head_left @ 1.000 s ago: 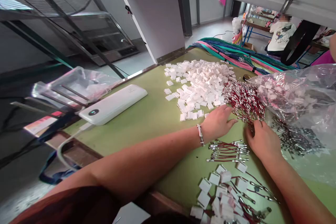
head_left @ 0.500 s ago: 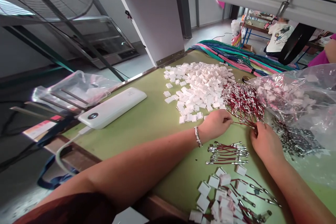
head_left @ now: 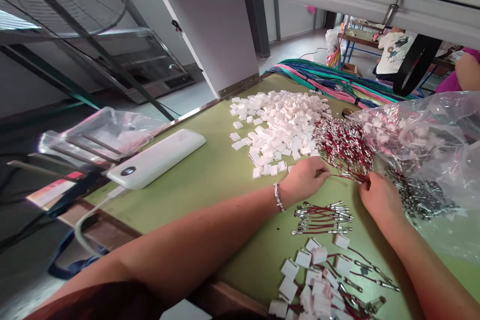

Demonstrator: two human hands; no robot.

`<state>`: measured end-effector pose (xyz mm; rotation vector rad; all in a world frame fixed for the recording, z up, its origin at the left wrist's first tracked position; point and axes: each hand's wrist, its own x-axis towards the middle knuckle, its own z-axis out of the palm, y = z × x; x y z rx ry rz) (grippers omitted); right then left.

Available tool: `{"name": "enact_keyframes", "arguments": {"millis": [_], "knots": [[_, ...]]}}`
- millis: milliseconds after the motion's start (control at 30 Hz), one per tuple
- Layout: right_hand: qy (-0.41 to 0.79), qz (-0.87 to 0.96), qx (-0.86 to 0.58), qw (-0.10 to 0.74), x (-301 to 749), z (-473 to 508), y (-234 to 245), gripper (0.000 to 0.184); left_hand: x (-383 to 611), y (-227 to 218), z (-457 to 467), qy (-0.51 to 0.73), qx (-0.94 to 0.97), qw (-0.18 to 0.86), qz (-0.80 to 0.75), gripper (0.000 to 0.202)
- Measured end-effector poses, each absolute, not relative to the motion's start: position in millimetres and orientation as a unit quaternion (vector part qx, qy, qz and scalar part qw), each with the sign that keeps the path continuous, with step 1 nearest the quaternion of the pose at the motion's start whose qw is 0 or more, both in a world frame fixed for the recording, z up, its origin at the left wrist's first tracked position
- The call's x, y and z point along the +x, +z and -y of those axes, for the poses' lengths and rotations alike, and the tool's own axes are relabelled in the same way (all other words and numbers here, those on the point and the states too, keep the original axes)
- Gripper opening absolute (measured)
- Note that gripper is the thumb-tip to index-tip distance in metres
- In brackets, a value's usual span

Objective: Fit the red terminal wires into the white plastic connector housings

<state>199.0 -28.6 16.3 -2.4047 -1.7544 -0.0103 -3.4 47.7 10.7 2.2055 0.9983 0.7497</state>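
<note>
My left hand (head_left: 305, 179) is pinched, its fingertips at the left end of a short dark-red wire (head_left: 345, 176). The wire's right end meets the closed fingers of my right hand (head_left: 380, 195); the terminals there are mostly hidden. Just beyond both hands lies a heap of red wires with metal terminals (head_left: 345, 145). Below them, a row of similar wires (head_left: 323, 217) is laid out side by side on the green tabletop (head_left: 225, 210). Nearer to me, white plastic housings with red wires attached (head_left: 317, 280) lie in a loose pile.
Loose white housings (head_left: 279, 120) are heaped behind my left hand. At right are a clear plastic bag (head_left: 423, 125) and a dark pile of small metal parts (head_left: 423, 195). A white power bank (head_left: 157, 160) lies left. Colored cable bundles (head_left: 326, 80) line the back edge.
The camera view has shifted slightly. Both hands stay almost in place, with the wire still stretched between them; my right hand's fingers have closed in a little.
</note>
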Motion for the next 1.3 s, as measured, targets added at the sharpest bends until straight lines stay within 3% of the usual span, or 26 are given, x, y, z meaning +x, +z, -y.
{"name": "enact_keyframes", "arguments": {"millis": [100, 300, 667, 933, 1033, 1167, 1300], "knots": [[0.063, 0.550, -0.810, 0.196, 207.4, 28.6, 19.8, 0.013, -4.0, 9.9, -45.7, 0.293, 0.842, 0.284, -0.352, 0.016], [0.139, 0.598, -0.728, 0.304, 196.3, 41.3, 23.5, 0.017, -4.1, 9.8, -42.9, 0.279, 0.870, 0.250, -0.320, 0.018], [-0.143, 0.730, -0.623, 0.243, 186.0, 46.6, 23.2, 0.012, -4.5, 14.5, -41.6, 0.281, 0.873, 0.261, -0.302, 0.022], [-0.044, 0.734, -0.605, 0.306, 175.7, 47.1, 12.5, 0.013, -1.4, 11.4, -37.5, 0.294, 0.857, 0.270, -0.326, 0.019], [-0.028, 0.720, -0.610, 0.330, 176.7, 45.4, 11.6, 0.016, -2.5, 15.2, -33.3, 0.353, 0.857, 0.205, -0.314, 0.013], [-0.022, 0.700, -0.616, 0.360, 175.3, 47.2, 18.1, 0.016, -6.2, 25.7, -24.2, 0.471, 0.842, 0.072, -0.252, 0.030], [0.009, 0.758, -0.550, 0.351, 163.2, 54.9, 23.5, 0.021, -4.9, 24.6, -21.1, 0.375, 0.912, 0.065, -0.154, 0.037]]}}
